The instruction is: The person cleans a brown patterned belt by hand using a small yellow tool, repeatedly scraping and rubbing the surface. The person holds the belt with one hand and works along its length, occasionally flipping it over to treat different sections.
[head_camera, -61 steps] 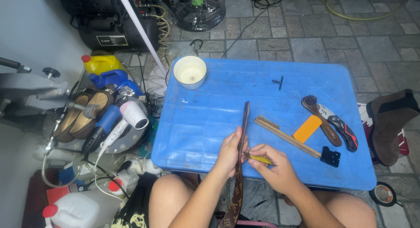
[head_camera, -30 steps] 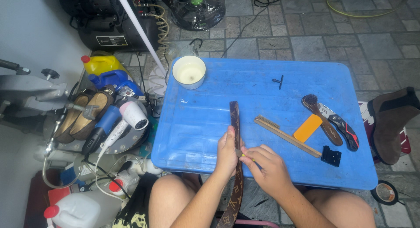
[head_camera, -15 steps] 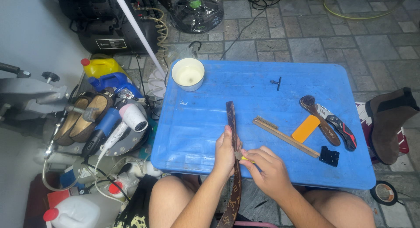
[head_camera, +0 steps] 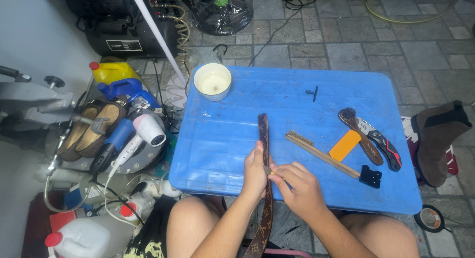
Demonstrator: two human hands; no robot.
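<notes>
At the far left, on the floor beside the table, stand a yellow jug [head_camera: 113, 70] and a blue jug [head_camera: 118, 87]. Nearer lie a pair of tan shoes [head_camera: 91, 129] and a white hair dryer [head_camera: 141, 134]. A white plastic bottle with a red cap [head_camera: 81, 236] sits at the near left corner.

The blue table [head_camera: 222, 134] takes up the middle of the scene. A white bowl [head_camera: 213, 81] sits on its far left corner.

A dark brown patterned belt [head_camera: 263, 134] lies lengthwise near the table's middle. Its far end rests on the blue top, and its near end hangs over the near edge, down between the person's knees. The left hand [head_camera: 255, 171] is closed around the belt at the table's near edge, thumb along the strap. The right hand [head_camera: 297, 188] is just beside it, its fingers pinched shut on a small yellowish tool [head_camera: 271, 172] whose tip meets the belt's edge. The tool is mostly hidden, so what kind it is cannot be told.

To the right of the belt a long wooden brush [head_camera: 321, 154] lies at a slant, with an orange card [head_camera: 345, 145] just beyond it. A small black T-shaped piece [head_camera: 312, 93] lies on the far side. Further right come a dark round-headed brush [head_camera: 360, 134], a black and red utility knife [head_camera: 381, 141] and a small black clip [head_camera: 370, 176]. Off the table's right edge stands a brown suede boot [head_camera: 438, 134], and a roll of tape [head_camera: 428, 218] lies on the floor nearer.
</notes>
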